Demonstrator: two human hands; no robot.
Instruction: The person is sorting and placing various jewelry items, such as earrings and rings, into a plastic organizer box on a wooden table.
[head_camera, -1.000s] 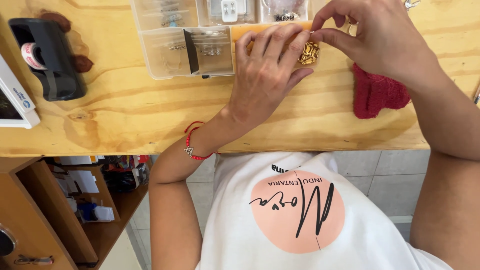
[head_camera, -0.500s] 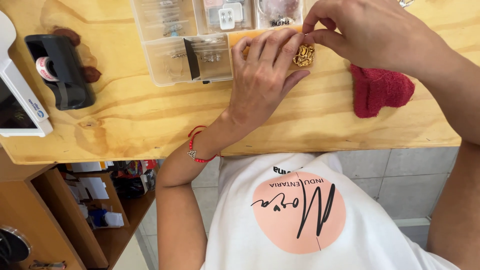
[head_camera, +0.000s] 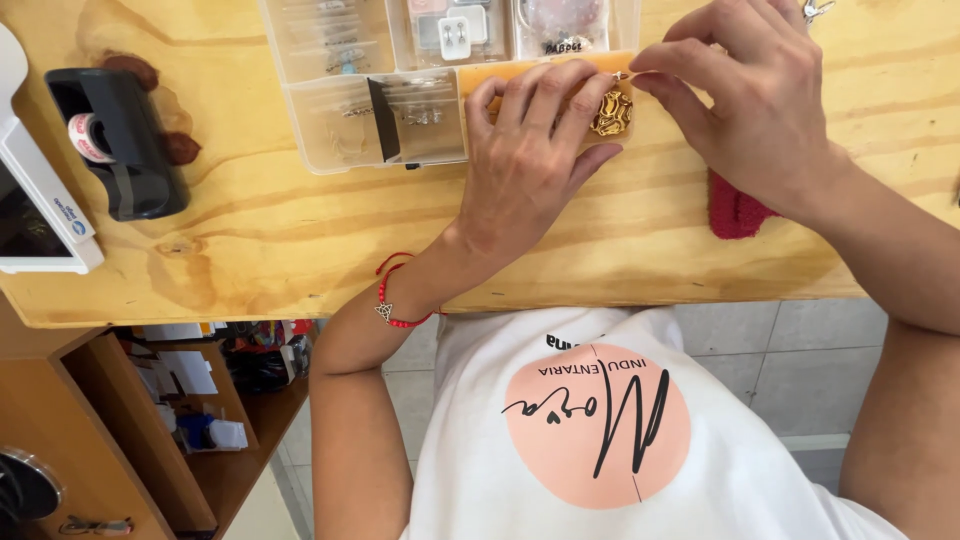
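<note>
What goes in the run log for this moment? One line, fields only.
left hand: flat on orange card | right hand: pinching gold jewellery | nearby: clear organiser box, red cloth

two hands (head_camera: 530, 170), one clear organiser box (head_camera: 340, 130) (compartmented), one tape dispenser (head_camera: 120, 140)

This looks like a little workshop where someone makes jewelry. On the wooden table (head_camera: 300, 250) there is a clear plastic box (head_camera: 400, 90) with many small parts sorted into its sections, a pile of gold charms (head_camera: 611, 112), and a black tape holder (head_camera: 120, 140). Under the table, a wooden shelf (head_camera: 150, 400) is stuffed with small boxes and supplies, and the floor (head_camera: 800, 350) has pale tiles.
</note>
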